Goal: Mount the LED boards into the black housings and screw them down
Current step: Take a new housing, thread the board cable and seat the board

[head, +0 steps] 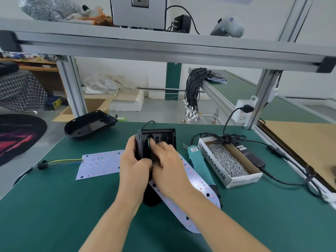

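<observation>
Head view: both hands meet at bench centre on one black housing [160, 140], tilted up off the green bench [54, 206]. Left hand [133, 164] grips its left edge; right hand [168, 166] pinches at its inner face, forefinger in the recess by a green wire. One LED board [183, 200] lies under the right forearm, a second [99, 164] left of the hands, wires trailing left. Spare housing [90, 125] sits far-left by the bench edge. Right of the hands: teal screwdriver [197, 160], then screw box [229, 160], cables beyond. Open bench near-left.
</observation>
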The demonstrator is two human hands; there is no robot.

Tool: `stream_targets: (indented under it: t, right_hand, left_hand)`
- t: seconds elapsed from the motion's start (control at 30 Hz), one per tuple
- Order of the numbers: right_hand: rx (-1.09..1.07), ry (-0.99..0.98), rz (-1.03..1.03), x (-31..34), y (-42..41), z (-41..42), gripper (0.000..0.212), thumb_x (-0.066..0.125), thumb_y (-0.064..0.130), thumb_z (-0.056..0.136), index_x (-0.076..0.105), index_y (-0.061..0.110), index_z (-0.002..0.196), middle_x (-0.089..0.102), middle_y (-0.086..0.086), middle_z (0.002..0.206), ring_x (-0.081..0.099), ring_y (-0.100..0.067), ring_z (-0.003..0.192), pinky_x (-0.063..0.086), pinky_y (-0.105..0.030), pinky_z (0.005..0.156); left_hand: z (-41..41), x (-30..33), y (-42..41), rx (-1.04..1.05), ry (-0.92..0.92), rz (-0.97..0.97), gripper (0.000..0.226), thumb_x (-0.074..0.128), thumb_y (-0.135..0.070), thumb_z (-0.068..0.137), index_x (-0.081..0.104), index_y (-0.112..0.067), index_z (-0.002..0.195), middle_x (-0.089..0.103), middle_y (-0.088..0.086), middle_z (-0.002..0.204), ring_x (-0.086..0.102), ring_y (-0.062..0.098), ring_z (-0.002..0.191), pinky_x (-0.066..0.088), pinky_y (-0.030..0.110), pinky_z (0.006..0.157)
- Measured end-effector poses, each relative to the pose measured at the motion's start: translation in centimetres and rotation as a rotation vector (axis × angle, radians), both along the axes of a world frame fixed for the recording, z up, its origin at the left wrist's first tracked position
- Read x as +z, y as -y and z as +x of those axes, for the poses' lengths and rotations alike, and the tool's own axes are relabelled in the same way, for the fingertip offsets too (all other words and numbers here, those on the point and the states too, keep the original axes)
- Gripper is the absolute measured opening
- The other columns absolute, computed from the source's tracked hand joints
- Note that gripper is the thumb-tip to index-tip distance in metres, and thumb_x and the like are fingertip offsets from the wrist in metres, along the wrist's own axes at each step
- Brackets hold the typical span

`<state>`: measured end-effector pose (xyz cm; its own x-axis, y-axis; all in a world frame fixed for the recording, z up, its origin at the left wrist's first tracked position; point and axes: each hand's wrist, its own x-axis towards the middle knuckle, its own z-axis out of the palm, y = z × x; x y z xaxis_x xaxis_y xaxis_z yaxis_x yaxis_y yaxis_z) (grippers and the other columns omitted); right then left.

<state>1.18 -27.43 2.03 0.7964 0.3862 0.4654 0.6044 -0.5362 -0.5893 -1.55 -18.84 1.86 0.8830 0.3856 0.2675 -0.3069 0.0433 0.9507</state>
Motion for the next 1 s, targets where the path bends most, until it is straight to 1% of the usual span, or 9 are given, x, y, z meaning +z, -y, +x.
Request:
stream_targets:
  t: [0.13,0.27,0.37,0.43,0.53,0.63,0.77,0.9,1.0]
  right_hand:
    - [-0.062,0.011,-0.245,1.3,1.0,0.7,0.063,0.047,0.003,0.08,0.047,0.027,0.138,0.058,0.001,0.102,0.047,-0.02,0.1,0.024,-0.032,0.086]
    - [-0.163,-0.049,-0.419,3.3,2.0,2.3,0.031,0.054,0.014,0.076,0.061,0.026,0.104,0.067,0.002,0.095,0.057,-0.022,0.098,0.02,-0.036,0.077]
    - [-0.101,-0.063,-0.477,4.0,3.1,3.0,0.039,0.051,0.012,0.08,0.059,0.03,0.114,0.066,0.004,0.101,0.054,-0.019,0.104,0.023,-0.036,0.085]
    - [0.032,-0.036,-0.37,3.5,3.9,2.3,0.06,0.049,0.003,0.082,0.049,0.031,0.135,0.06,0.002,0.112,0.049,-0.017,0.112,0.023,-0.033,0.096]
    - [0.213,-0.029,0.171,3.5,6.2,1.2,0.047,0.049,-0.003,0.088,0.06,0.022,0.127,0.057,0.003,0.121,0.049,-0.002,0.114,0.032,-0.015,0.097]
    - [0.028,-0.274,0.612,4.1,9.2,4.2,0.041,0.046,-0.007,0.09,0.065,0.021,0.114,0.062,0.007,0.106,0.057,-0.003,0.099,0.041,-0.015,0.084]
    - [-0.069,-0.774,0.285,1.7,8.4,7.1,0.035,0.05,0.002,0.094,0.056,0.01,0.127,0.061,-0.007,0.104,0.058,-0.018,0.092,0.049,-0.023,0.076]
    - [0.085,-1.291,0.434,-0.3,3.5,7.1,0.048,0.048,0.028,0.101,0.042,0.0,0.139,0.057,-0.024,0.128,0.058,-0.035,0.116,0.043,-0.045,0.104]
    - [0.357,-1.355,0.539,0.8,0.9,6.6,0.044,0.038,0.033,0.102,0.073,0.008,0.093,0.071,-0.013,0.096,0.068,-0.022,0.089,0.053,-0.035,0.087]
  left_hand:
    - [0.0,0.1,-0.2,0.017,0.0,0.114,0.054,0.041,0.001,0.051,0.061,-0.032,0.089,0.059,-0.011,0.067,0.05,0.012,0.064,0.043,0.025,0.057]
    - [0.6,0.8,1.2,0.014,-0.032,0.373,0.054,0.041,-0.004,0.051,0.057,-0.03,0.095,0.057,-0.01,0.069,0.051,0.023,0.071,0.042,0.032,0.059]
    - [1.3,1.1,2.1,0.006,-0.086,0.261,0.048,0.042,0.002,0.056,0.06,-0.028,0.089,0.057,-0.01,0.064,0.049,0.022,0.066,0.04,0.033,0.058]
    - [1.6,1.2,1.4,0.051,-0.147,-0.007,0.046,0.04,0.015,0.061,0.06,-0.021,0.079,0.058,-0.002,0.063,0.048,0.021,0.066,0.039,0.032,0.058]
    - [1.6,0.5,-1.3,0.089,-0.271,-0.217,0.038,0.035,0.02,0.058,0.053,-0.011,0.068,0.051,0.008,0.063,0.043,0.025,0.067,0.033,0.031,0.058]
    - [0.5,0.4,-3.5,0.037,-0.303,-0.295,0.037,0.03,0.02,0.056,0.052,-0.007,0.068,0.051,0.009,0.059,0.048,0.024,0.051,0.041,0.027,0.051]
    - [-0.9,0.5,-4.2,-0.062,-0.299,-0.388,0.037,0.032,0.016,0.052,0.053,-0.006,0.074,0.058,0.007,0.056,0.054,0.023,0.043,0.047,0.027,0.048]
    - [-1.2,1.1,-4.1,-0.069,-0.306,-0.367,0.033,0.035,0.014,0.051,0.05,-0.008,0.071,0.052,0.008,0.06,0.049,0.023,0.047,0.041,0.028,0.055]
    - [-1.5,1.7,-3.6,-0.147,-0.296,-0.346,0.037,0.036,0.014,0.048,0.055,-0.007,0.073,0.056,0.011,0.064,0.052,0.025,0.05,0.043,0.027,0.052]
